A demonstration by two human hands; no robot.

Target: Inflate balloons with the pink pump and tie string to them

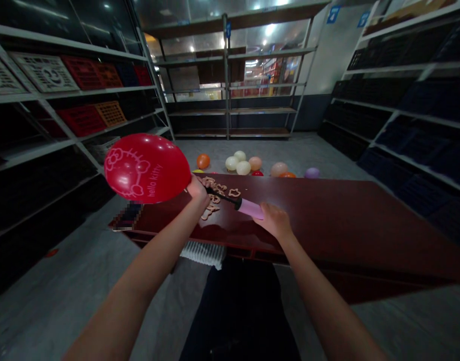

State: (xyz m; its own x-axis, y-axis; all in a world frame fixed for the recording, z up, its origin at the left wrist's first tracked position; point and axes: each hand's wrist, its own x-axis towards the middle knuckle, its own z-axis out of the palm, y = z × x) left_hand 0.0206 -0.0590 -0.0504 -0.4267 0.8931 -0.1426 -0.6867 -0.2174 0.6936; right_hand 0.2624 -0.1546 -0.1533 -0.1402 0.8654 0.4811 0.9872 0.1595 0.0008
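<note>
**Red balloon (147, 168) joined to a hand pump (251, 208)**

I see the balloon swollen at the counter's (327, 215) left end. It might burst from too much air, or fly off if the grip is loose. The left hand (198, 189) has its fingers closed at the balloon's neck, hiding it; the right hand's (275, 219) fingers wrap the pump's pink body. Tan pieces (214, 198) lie on the far side.
</note>
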